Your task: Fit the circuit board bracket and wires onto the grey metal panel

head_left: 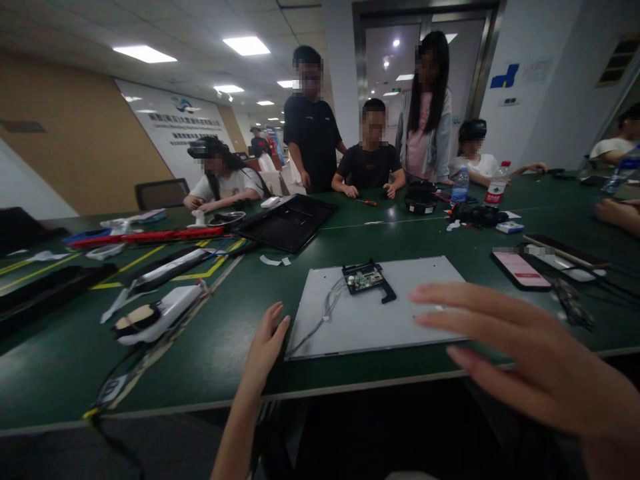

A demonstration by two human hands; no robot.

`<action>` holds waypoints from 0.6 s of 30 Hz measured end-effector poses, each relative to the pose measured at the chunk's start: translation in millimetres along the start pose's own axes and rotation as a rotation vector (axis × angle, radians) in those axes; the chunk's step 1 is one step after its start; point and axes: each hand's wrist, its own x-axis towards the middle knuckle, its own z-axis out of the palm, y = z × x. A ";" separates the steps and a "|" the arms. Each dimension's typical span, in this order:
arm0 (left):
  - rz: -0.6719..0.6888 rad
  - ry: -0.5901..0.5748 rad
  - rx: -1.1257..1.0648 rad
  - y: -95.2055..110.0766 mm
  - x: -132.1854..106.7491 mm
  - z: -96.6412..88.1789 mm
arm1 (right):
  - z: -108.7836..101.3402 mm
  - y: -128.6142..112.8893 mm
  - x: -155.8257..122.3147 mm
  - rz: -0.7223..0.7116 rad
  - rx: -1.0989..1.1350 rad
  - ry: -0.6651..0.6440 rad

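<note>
A flat grey display panel [395, 333] lies on the table before me. On its far part sits a small green circuit board [364, 279] in a black plastic bracket [388, 293]. Thin grey wires [329, 308] run from the board to the panel's near left corner. My left hand [267, 340] is at the panel's left edge with its fingers stretched out; whether it touches the edge I cannot tell. Over the right end of the panel hovers my right hand [520, 350], fingers apart and holding nothing.
Left of the panel lie a white power strip [160, 312] and a black frame [290, 220]. To the right are a pink-screened phone [520, 269] and a cable bundle [573, 303]. Bottles [497, 187] stand farther back. Several people sit or stand across the green table [210, 367].
</note>
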 end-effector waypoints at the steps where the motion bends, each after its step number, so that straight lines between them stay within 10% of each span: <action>1: -0.013 -0.016 -0.007 5.2 -2.1 3.9 | 7.7 27.6 -3.6 0.105 -0.039 -0.021; 6: -0.122 -0.113 -0.162 31.4 -6.4 15.8 | 65.8 182.6 -57.7 0.667 -0.070 -0.058; 9: -0.199 -0.143 -0.212 40.0 -4.3 17.6 | 90.4 236.4 -87.4 0.921 -0.048 -0.059; 18: -0.286 -0.165 -0.179 54.0 -7.8 21.7 | 94.0 232.7 -95.9 0.995 0.128 -0.045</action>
